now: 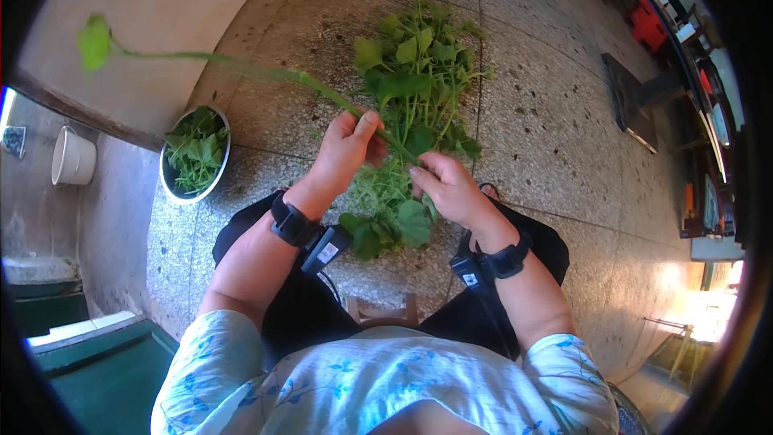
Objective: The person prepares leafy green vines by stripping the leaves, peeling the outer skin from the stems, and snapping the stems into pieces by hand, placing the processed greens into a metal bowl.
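Head view: one long green stem (328, 93) is held above the floor (555, 145), its long axis slanting from a blurred leaf (94, 42) at upper left down to the right grip. The left grip (354, 138) pinches it partway along, thumb against fingers; the right grip (441, 181) pinches nearer the lower end. Most of its length and the leaf reach out past the left grip, the nearer of the two to that leaf. Beneath lie loose greens (394, 221); beyond them, a leafy pile (419, 52). Toward the floor's left edge stands a bowl (167, 184) of leaves. Both wrist straps carry devices with white labels (328, 253), whose print is too small to read.
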Tool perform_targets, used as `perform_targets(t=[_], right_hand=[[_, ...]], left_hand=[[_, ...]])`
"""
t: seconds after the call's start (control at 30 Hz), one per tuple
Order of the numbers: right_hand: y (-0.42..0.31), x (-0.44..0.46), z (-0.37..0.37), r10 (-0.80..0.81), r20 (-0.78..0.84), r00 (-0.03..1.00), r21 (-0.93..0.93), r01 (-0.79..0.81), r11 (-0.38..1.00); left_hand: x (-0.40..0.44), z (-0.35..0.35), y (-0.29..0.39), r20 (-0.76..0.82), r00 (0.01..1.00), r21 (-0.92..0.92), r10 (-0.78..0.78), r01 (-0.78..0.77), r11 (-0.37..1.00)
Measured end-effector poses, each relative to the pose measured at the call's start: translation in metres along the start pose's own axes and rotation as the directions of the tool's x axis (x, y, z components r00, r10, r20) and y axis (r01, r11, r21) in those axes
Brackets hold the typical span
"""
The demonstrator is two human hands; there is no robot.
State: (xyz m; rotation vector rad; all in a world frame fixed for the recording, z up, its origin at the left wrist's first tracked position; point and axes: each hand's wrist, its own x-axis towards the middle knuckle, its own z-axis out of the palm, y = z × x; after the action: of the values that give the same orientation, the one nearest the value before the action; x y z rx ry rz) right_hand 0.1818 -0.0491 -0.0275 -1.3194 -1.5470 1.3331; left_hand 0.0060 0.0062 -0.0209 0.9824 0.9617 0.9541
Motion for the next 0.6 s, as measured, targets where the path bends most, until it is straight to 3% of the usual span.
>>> perform_targets(t=[0.07,0.13,0.2,0.23,0.3,0.43,0.5,0.53,0.6], right_hand=[[-0.008,-0.003,-0.001,0.08,0.014,0.997,-0.036,-0.08,0.996],[-0.014,-0.006,0.0,0.067,0.029,0.997,-0.003,-0.067,0.998],[-0.02,-0.009,-0.001,0.052,0.046,0.998,0.03,-0.054,0.998],[-0.023,-0.011,-0.003,0.017,0.125,0.992,0.106,-0.03,0.994],[-0.03,-0.014,-0.004,-0.024,0.203,0.979,0.184,-0.014,0.983],[-0.043,-0.02,0.0,-0.119,0.219,0.968,0.279,0.055,0.959],[-0.045,-0.02,0.002,-0.164,0.211,0.964,0.281,0.102,0.954],[-0.045,-0.02,0.003,-0.201,0.207,0.957,0.341,0.122,0.932],[-0.048,-0.018,0.003,-0.241,0.207,0.948,0.396,0.144,0.907]], left_hand=[[-0.001,0.003,0.002,0.004,1.0,0.002,0.004,-0.004,1.0],[-0.001,0.004,0.006,0.006,1.0,0.005,0.011,-0.011,1.0],[0.0,0.003,0.009,0.005,0.994,-0.014,-0.106,0.106,0.994],[0.001,0.002,0.009,0.003,0.994,-0.014,-0.107,0.107,0.994],[0.002,0.001,0.009,0.108,0.967,-0.082,-0.233,0.242,0.967],[-0.002,0.006,0.008,0.19,0.938,-0.234,-0.29,0.33,0.915],[-0.005,0.009,0.008,0.386,0.854,-0.305,-0.35,0.476,0.825],[-0.006,0.008,0.009,0.383,0.856,-0.308,-0.347,0.473,0.825],[-0.01,0.011,0.021,0.402,0.81,0.055,-0.426,0.443,0.895]])
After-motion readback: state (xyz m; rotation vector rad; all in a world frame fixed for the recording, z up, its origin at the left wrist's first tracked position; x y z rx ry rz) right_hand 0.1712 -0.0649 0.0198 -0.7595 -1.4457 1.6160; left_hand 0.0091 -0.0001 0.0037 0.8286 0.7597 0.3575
